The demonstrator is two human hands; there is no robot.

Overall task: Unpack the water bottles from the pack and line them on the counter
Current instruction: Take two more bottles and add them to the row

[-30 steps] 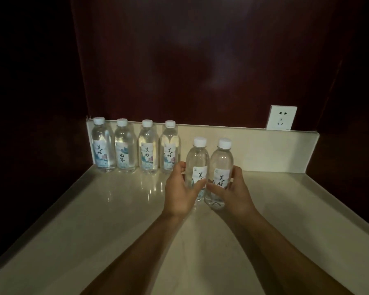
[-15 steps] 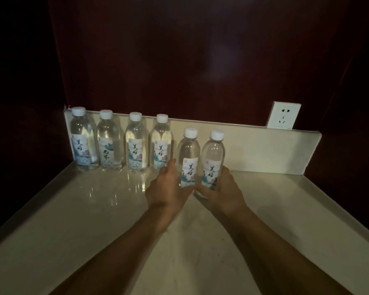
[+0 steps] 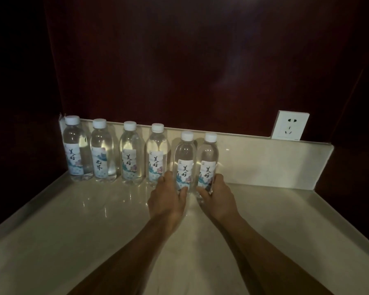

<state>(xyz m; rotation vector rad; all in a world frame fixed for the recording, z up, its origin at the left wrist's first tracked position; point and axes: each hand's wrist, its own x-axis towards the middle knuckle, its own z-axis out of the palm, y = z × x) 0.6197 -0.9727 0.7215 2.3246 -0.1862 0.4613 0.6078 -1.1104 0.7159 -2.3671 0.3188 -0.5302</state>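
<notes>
Several clear water bottles with white caps and printed labels stand upright in a row along the back of the pale counter (image 3: 73,241). My left hand (image 3: 167,200) grips the lower part of the fifth bottle (image 3: 184,158). My right hand (image 3: 218,199) grips the base of the sixth bottle (image 3: 208,160), right beside it. Both held bottles stand a little in front of the row. The nearest free bottle (image 3: 157,154) is just left of my left hand. No pack is in view.
A low stone backsplash (image 3: 264,160) runs behind the bottles, with dark red wall panels above and to the left. A white wall socket (image 3: 290,125) sits above the backsplash on the right. The counter has a raised lip along its left and right edges.
Both hands have slid the two held bottles back toward the backsplash, closer to the row. The grips look unchanged. The camera view has shifted slightly.
</notes>
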